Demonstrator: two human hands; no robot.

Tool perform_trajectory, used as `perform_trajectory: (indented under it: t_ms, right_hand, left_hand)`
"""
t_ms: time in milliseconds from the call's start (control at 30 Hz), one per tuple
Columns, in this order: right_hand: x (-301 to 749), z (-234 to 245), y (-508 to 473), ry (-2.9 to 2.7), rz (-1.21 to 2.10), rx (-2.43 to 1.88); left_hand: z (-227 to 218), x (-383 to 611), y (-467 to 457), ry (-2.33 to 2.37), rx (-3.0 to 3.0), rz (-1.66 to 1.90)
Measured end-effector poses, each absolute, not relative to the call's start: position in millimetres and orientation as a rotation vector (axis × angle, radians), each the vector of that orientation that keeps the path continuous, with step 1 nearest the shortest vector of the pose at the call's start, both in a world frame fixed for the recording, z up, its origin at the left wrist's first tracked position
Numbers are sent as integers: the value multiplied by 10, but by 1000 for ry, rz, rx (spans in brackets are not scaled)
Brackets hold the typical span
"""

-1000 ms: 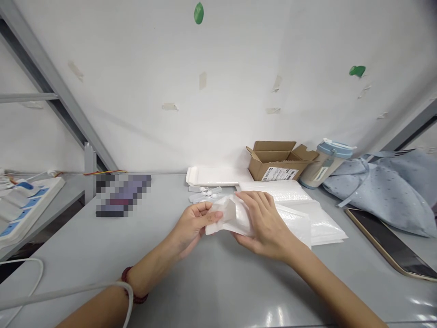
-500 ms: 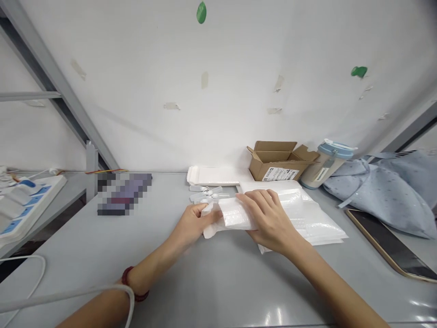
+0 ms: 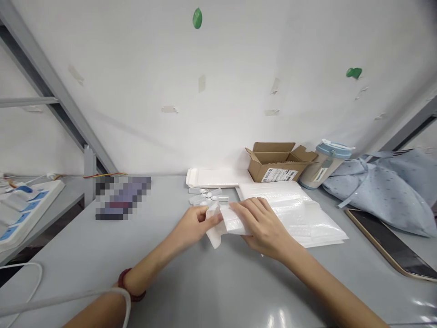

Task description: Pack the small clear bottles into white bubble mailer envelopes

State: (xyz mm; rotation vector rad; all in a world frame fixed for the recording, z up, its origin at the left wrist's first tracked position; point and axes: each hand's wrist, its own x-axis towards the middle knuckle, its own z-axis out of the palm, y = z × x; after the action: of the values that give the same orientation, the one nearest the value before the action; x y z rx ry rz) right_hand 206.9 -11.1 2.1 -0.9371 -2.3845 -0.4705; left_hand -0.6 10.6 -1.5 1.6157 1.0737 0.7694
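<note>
A small white bubble-wrap bag [image 3: 234,220] is held between both hands above the grey table. My left hand [image 3: 195,226] pinches the thin, pale flap [image 3: 213,233] at the bag's left end, thumb on top. My right hand [image 3: 264,228] closes over the bag's right part, fingers on top and thumb beneath. Just behind the bag, several small clear plastic vials [image 3: 205,197] lie in a loose cluster. A stack of larger white bubble bags [image 3: 307,218] spreads out behind and right of my right hand. What the bag contains, if anything, is hidden.
White flat boxes [image 3: 218,177] lie against the wall beside an open cardboard box [image 3: 278,171]. Further right stand a blue-lidded cup [image 3: 322,166], a blue cloth bag [image 3: 382,191] and a phone [image 3: 389,241]. A power strip [image 3: 27,214] is far left; a white cable [image 3: 68,297] crosses my left forearm.
The flap at the bag's left end has bent downward and hangs lower. My left hand has shifted slightly right, keeping its pinch. My right hand still holds the bag.
</note>
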Motion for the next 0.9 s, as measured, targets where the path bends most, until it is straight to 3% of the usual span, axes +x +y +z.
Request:
perform_trajectory:
  t_ms: [100, 233, 533, 900]
  right_hand:
    - [2128, 53, -72, -2307, -467, -1010]
    - [2219, 68, 0, -2233, -466, -1086]
    - [2279, 20, 79, -2166, -441, -1219]
    - [2276, 8, 82, -2168, -441, -1219]
  left_hand:
    - [90, -204, 294, 1088, 1773, 877]
    - [4, -507, 687, 1471, 2085, 1053]
    - [-477, -710, 1062, 1550, 2323, 804]
    - [-352, -800, 997, 1539, 2378, 842]
